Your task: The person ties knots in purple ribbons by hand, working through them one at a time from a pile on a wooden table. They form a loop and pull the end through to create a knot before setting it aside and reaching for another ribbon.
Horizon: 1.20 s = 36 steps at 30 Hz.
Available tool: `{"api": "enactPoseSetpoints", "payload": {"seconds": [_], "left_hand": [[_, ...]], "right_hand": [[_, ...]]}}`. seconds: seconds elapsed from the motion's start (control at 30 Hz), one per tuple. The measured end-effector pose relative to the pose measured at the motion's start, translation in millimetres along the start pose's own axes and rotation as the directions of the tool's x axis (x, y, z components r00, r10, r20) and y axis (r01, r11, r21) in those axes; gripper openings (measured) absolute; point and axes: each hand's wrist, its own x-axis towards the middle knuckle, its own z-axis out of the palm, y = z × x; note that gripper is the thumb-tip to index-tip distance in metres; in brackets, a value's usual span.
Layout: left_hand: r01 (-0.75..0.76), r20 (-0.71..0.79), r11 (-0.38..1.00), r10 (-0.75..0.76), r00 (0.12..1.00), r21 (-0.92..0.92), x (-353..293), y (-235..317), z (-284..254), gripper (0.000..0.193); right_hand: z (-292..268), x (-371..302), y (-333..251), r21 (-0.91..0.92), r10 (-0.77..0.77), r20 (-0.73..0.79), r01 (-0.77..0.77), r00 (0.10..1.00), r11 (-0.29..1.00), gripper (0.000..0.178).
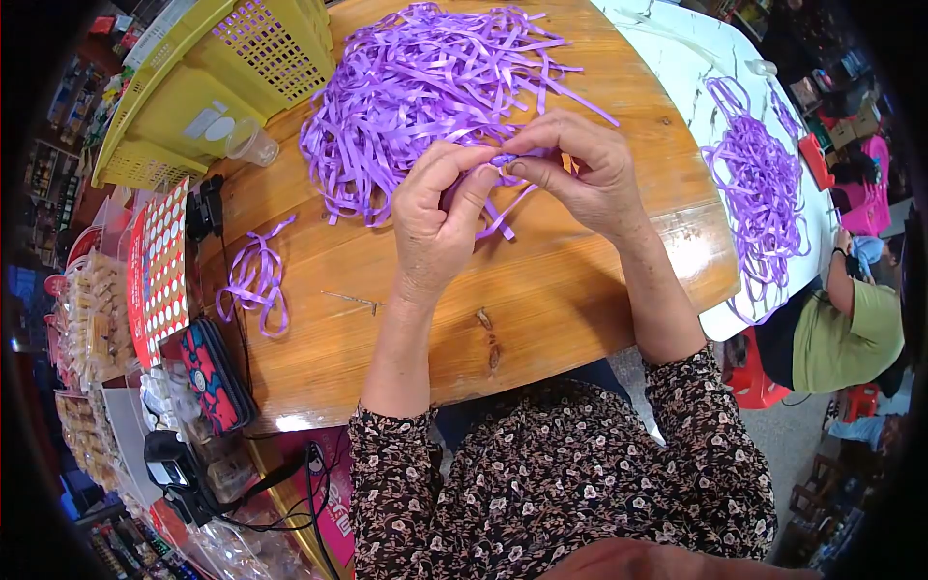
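A big heap of purple ribbons [416, 87] covers the far middle of the wooden table [580, 290]. In front of it my two hands meet, fingertips pinched close together. My left hand [440, 208] and my right hand [585, 179] both grip a purple ribbon [505, 160] between thumb and forefinger, its ends trailing below. Detail at the fingertips is too small to make out. Left of my hands lies a small looped purple ribbon [255, 280], and a thin metal tool [350, 301] rests between it and my left wrist.
A yellow plastic basket [179, 116] and a clear plastic cup [252, 143] stand at the far left. Beside the left edge are a patterned wallet [215, 375] and packaged goods [92, 324]. On a white table [667, 39] at right lies another ribbon pile [759, 188]; a person in green [846, 329] sits by it.
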Motion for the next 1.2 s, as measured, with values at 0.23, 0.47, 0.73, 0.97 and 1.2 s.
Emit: {"api": "enactPoseSetpoints", "payload": {"seconds": [0.23,0.47,0.73,0.97,1.2], "left_hand": [[0.080,0.007,0.986,-0.080,0.997,-0.147,-0.3,-0.2,2.9,0.011],[0.211,-0.006,0.927,-0.224,0.974,-0.310,-0.8,1.8,5.2,0.011],[0.277,0.034,0.758,-0.319,0.947,-0.591,-0.9,-0.8,3.3,0.016],[0.274,0.012,0.739,-0.338,0.941,-0.616,-1.2,6.5,7.9,0.015],[0.266,-0.027,0.722,-0.366,0.930,-0.638,-2.1,7.1,11.3,0.012]], "right_hand": [[0.7,-0.6,-1.2,0.030,0.028,-0.036,-0.027,0.999,0.999,0.016],[-1.3,-0.3,-3.1,-0.036,-0.002,-0.040,0.001,0.999,0.999,0.016],[0.8,-1.0,-5.3,0.019,0.039,-0.038,-0.038,0.999,0.999,0.015],[0.2,-3.0,-3.9,0.083,0.079,-0.023,-0.077,0.997,0.994,0.018],[0.9,-2.8,-7.1,0.071,0.067,-0.016,-0.066,0.998,0.995,0.016]]}}
